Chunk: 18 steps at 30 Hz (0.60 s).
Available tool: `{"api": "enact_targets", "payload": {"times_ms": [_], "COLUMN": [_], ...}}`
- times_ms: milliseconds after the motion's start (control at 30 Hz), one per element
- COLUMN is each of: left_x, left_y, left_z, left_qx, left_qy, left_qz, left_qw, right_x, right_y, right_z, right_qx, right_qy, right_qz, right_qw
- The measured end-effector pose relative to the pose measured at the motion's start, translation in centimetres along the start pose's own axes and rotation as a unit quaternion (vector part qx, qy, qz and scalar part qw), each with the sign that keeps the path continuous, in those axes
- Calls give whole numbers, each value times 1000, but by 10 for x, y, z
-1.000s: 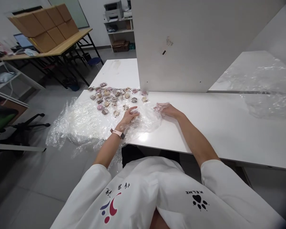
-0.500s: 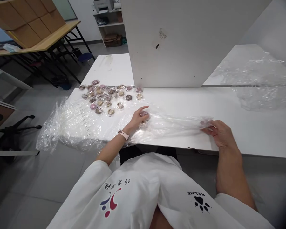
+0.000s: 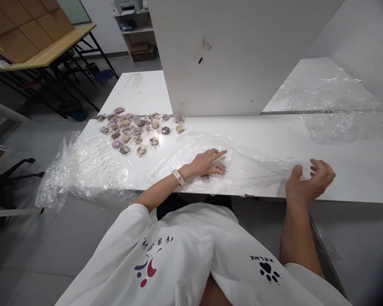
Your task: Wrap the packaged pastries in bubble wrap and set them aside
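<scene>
My left hand [image 3: 205,163] reaches over a sheet of clear plastic film [image 3: 255,163], index finger stretched out and thumb apart from it. Its thumb lies against a small pink-brown wrapped sweet [image 3: 221,168]; I cannot tell whether the film lies between them. Closer to the table edge, a brown wrapped sweet [image 3: 205,177] sits below the palm. Off to the right, my right hand [image 3: 311,178] is open, fingers curled and spread, just past the film's right end. Several more wrapped sweets [image 3: 137,131] lie scattered at the left of the white table [image 3: 347,170].
A pile of clear plastic bags [image 3: 89,165] hangs over the table's left front edge. A white upright panel [image 3: 236,59] stands behind the table. More crumpled film [image 3: 341,114] lies at the right back. Cardboard boxes [image 3: 28,32] stand on a wooden desk [image 3: 67,44].
My right hand has let go of the film end and moved slightly right, its fingers opening. My left hand has shifted right, and the two sweets beside it now lie further right.
</scene>
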<state>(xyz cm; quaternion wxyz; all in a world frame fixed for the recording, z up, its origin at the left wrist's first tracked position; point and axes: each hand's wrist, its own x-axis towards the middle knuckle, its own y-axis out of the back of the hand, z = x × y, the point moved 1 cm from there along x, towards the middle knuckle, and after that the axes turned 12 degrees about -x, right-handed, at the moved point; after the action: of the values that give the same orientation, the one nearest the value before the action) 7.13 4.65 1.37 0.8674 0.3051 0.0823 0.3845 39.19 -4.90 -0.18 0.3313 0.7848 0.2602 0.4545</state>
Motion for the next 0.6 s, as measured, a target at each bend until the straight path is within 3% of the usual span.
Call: {"api": "enact_targets", "payload": {"times_ms": [67, 100, 167, 200, 267, 333, 433, 533, 600], "left_x": [-17, -31, -67, -88, -130, -164, -192, -191, -179], "left_y": [10, 17, 28, 30, 23, 5, -28, -40, -30], "left_z": [10, 17, 31, 36, 43, 40, 28, 19, 17], "left_qx": [21, 18, -1, -9, 10, 87, 182, 166, 110], "left_qy": [5, 12, 28, 32, 17, 34, 66, 62, 62], "left_qz": [40, 54, 66, 58, 9, 23, 111, 222, 265], "left_qw": [999, 998, 997, 998, 1000, 995, 975, 959, 956], "right_x": [-14, -23, -42, -51, -65, -75, -83, -79, -66], "right_y": [19, 27, 37, 39, 36, 28, 19, 19, 20], "right_z": [-34, -50, -72, -77, -75, -65, -48, -48, -59], "right_qx": [77, 110, 137, 130, 99, 76, 67, 105, 142], "right_qy": [96, 173, 333, 388, 440, 445, 423, 368, 309], "right_qz": [-116, -199, -350, -386, -407, -402, -388, -362, -354], "right_qw": [986, 958, 865, 826, 795, 797, 816, 850, 871]}}
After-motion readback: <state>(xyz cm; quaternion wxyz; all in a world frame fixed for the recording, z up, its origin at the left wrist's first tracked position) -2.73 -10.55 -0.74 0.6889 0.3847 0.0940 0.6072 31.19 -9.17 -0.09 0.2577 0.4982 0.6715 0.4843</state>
